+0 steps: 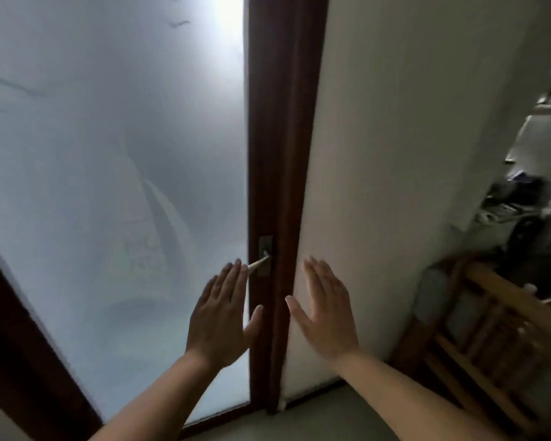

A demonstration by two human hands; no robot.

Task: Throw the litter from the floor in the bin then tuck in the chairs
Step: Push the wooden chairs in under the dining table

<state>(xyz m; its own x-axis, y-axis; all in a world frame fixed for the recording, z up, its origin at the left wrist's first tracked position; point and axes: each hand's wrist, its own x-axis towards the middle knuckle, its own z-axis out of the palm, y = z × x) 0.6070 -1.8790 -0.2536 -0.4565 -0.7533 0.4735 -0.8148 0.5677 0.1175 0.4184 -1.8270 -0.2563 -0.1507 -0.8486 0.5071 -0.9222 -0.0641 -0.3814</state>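
Both my hands are raised in front of me, backs toward the camera, fingers straight and together, holding nothing. My left hand is in front of a frosted glass door, its fingertips just left of the metal door handle. My right hand is in front of the white wall. A wooden slatted chair stands at the lower right against the wall. No litter or bin shows in the head view.
A dark brown door frame runs between the glass and the wall. Cluttered dark objects sit on a surface at the far right. Pale floor lies at the bottom of the view.
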